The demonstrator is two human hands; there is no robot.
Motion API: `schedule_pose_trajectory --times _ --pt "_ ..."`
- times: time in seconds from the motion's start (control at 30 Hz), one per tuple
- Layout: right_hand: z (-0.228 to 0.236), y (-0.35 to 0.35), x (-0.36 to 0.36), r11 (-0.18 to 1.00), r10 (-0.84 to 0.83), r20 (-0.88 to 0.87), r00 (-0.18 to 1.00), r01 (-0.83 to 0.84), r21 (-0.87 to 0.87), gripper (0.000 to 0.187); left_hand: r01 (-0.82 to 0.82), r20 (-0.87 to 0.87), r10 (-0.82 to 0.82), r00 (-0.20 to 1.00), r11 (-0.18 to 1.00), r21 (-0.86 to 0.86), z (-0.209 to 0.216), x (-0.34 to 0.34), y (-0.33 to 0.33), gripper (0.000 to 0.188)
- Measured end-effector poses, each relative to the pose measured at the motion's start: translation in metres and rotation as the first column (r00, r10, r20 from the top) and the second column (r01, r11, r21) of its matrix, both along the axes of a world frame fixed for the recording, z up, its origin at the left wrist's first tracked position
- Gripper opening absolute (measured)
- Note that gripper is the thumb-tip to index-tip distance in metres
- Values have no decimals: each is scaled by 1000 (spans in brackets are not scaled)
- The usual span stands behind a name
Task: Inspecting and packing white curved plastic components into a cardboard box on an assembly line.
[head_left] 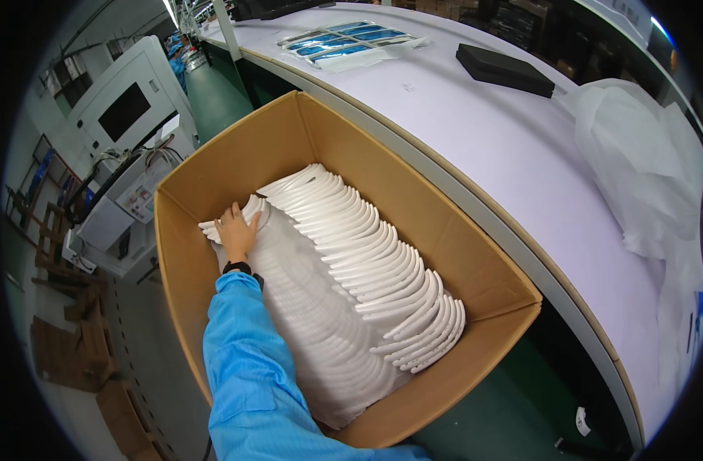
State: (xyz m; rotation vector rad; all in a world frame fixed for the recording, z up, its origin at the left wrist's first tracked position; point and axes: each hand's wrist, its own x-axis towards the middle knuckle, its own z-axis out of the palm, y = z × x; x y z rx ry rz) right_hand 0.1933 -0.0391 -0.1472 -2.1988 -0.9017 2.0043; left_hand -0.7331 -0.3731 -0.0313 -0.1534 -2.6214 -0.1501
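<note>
With fingers spread and loosely open, our left hand (pixel 236 234) rests on curved white pieces (pixel 257 206) at the far left inside the cardboard box (pixel 236 150) (our right hand is out of view, so we cannot tell its state), left of a long white row (pixel 374 257) and the desk (pixel 482 146).

Text: I can read none | worktop (pixel 505 146) marks (pixel 407 87): faint, illegible to me | machine (pixel 98 240) sheet (pixel 139 201): too small to read
</note>
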Motion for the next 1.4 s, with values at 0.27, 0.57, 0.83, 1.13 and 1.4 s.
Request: schedule_pose_trajectory --times 0.27,0.57,0.83,1.13,1.4 --pt "4 -3 2 1000 20 15 1000 -20 -15 41 -19 57 16 998 999 46 2 -21 -18 52" --pt "3 -5 3 999 36 19 999 -35 -36 41 -122 191 131 973 991 -59 0 -25 -5 56" --pt "5 -36 10 999 -26 5 1000 26 -32 41 -31 484 4 875 998 49 25 -35 39 60" --pt "12 -100 -22 796 400 130 907 -414 442 42 18 475 -6 880 1000 -19 25 -47 16 72" --pt "11 -89 -29 944 186 22 982 -185 275 41 34 506 -26 862 999 -8 13 -53 -12 73"
